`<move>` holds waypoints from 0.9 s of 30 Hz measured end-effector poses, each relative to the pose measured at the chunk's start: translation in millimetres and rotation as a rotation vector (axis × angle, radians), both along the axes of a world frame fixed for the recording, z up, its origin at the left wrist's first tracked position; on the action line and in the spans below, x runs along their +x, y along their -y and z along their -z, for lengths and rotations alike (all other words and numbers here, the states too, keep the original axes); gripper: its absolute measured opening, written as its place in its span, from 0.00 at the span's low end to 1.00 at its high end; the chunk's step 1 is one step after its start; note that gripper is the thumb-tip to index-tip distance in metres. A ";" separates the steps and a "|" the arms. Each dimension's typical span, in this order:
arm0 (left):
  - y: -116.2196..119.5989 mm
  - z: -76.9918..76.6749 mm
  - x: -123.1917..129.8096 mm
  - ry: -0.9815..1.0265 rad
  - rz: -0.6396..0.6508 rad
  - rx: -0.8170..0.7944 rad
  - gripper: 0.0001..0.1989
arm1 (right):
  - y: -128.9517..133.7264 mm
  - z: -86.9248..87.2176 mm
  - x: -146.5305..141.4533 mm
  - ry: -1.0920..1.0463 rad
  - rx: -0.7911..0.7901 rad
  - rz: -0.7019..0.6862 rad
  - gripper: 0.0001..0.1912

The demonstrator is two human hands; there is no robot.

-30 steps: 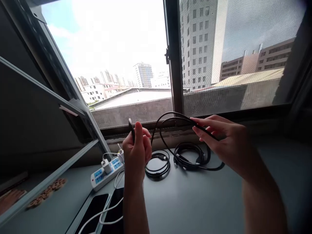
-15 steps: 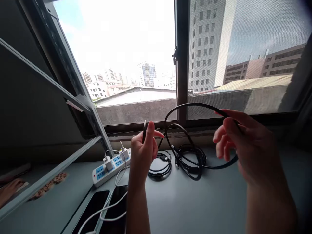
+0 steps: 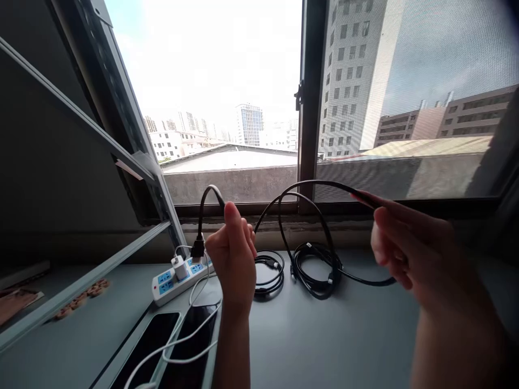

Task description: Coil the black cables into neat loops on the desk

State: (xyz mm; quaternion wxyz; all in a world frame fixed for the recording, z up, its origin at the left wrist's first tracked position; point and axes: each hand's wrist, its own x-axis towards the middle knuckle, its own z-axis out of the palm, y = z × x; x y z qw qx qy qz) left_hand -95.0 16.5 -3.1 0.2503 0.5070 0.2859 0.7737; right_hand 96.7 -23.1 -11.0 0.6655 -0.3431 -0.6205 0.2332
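A long black cable (image 3: 327,183) arcs in loose loops between my hands. My left hand (image 3: 234,258) is closed on it near one end, and the short end bends over and hangs down to a black connector (image 3: 198,247) in front of the power strip. My right hand (image 3: 409,243) grips the cable between thumb and fingers at the right. Under the loops, a coiled black cable (image 3: 314,289) lies on the table, and a smaller black coil (image 3: 270,289) rests to its left, beside my left wrist.
A white power strip (image 3: 178,292) with chargers stands at the left. Two dark phones (image 3: 152,340) and white cables lie in front of it. A metal rack (image 3: 160,189) rises at the left, and a window with a dark frame (image 3: 310,108) is behind the table (image 3: 324,340).
My left hand has turned and shifted a little left, and the connector end now shows hanging beside it. My right hand has moved slightly right, and the cable loops have changed shape.
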 end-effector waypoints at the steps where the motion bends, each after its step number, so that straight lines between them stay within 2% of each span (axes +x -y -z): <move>1: -2.5 0.4 1.0 0.019 -0.009 -0.003 0.31 | 1.1 1.4 -0.2 0.069 0.003 -0.033 0.14; 7: -20.6 3.5 4.6 0.189 0.018 -0.051 0.30 | 6.3 6.2 -0.6 0.435 -0.089 -0.272 0.14; 10: -24.8 4.1 4.6 0.301 -0.011 -0.040 0.28 | 9.3 6.5 1.5 0.587 -0.151 -0.396 0.15; 16: -24.5 2.5 7.7 0.481 -0.116 0.008 0.24 | 21.6 8.4 10.3 0.709 -0.248 -0.528 0.15; 20: -26.7 3.5 7.5 0.499 -0.160 0.023 0.22 | 27.8 14.7 24.1 0.704 -0.266 -0.491 0.16; 25: -37.0 7.4 3.0 0.511 -0.215 0.090 0.25 | 17.5 20.8 46.6 0.647 -0.180 -0.242 0.16; 27: -40.2 8.4 2.5 0.529 -0.228 0.139 0.26 | 13.2 20.7 53.0 0.617 -0.135 -0.198 0.15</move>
